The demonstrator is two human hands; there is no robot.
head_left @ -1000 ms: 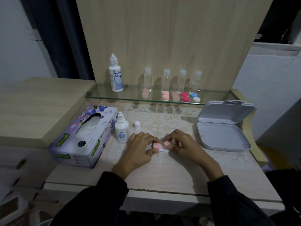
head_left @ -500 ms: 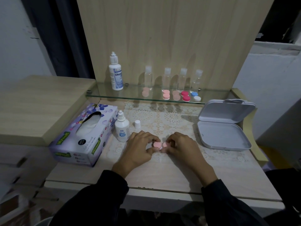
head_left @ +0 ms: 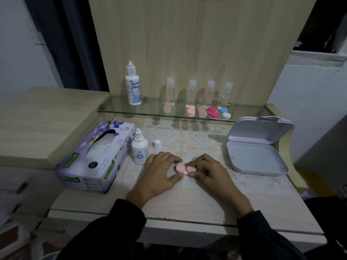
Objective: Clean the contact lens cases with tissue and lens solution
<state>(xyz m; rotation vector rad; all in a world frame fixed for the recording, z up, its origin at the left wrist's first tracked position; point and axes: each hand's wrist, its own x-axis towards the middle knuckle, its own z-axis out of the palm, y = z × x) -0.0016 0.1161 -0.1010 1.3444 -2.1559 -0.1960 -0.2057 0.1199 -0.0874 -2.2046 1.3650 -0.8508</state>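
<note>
A pink contact lens case [head_left: 185,168] with two round caps lies on the table between my hands. My left hand [head_left: 159,173] pinches its left cap with thumb and fingers. My right hand [head_left: 210,172] grips the right cap the same way. A small open lens solution bottle [head_left: 139,150] stands just left of my left hand, its white cap [head_left: 157,144] beside it. A purple tissue box [head_left: 95,156] sits at the left, a tissue showing in its slot.
A glass shelf [head_left: 131,112] at the back carries a tall solution bottle [head_left: 133,85], several clear small bottles [head_left: 191,92] and several more lens cases [head_left: 213,112]. An open white hinged box [head_left: 257,147] lies at the right. A lace mat [head_left: 187,139] covers the table.
Both hands stay on the pink case, and the fingers have shifted slightly around its caps. The view has tilted a little.
</note>
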